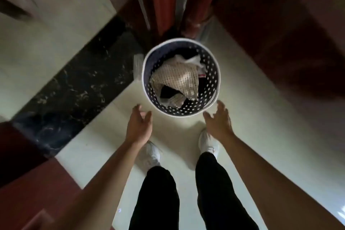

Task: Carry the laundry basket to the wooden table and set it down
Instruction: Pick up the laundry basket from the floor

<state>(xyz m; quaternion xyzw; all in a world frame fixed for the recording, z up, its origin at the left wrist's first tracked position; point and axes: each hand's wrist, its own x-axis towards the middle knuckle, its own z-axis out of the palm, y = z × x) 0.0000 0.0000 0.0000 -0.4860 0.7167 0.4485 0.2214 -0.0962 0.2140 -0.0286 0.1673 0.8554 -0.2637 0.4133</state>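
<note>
A round laundry basket [211, 84] stands upright on the pale floor straight below me. It is dark blue with a white rim and holes in its wall. Beige knitted cloth and dark and white clothes lie inside. My left hand [139, 127] hovers just short of the near-left rim, fingers spread, holding nothing. My right hand [219, 119] hangs by the near-right rim, also spread and free. Neither hand touches the basket. No wooden table is identifiable in view.
Red-brown curtains [164, 5] hang right behind the basket. A black marble strip [74, 84] crosses the floor at the left. Dark reddish-brown wood [280, 24] fills the right and lower-left. My white shoes [208, 142] stand just behind the basket.
</note>
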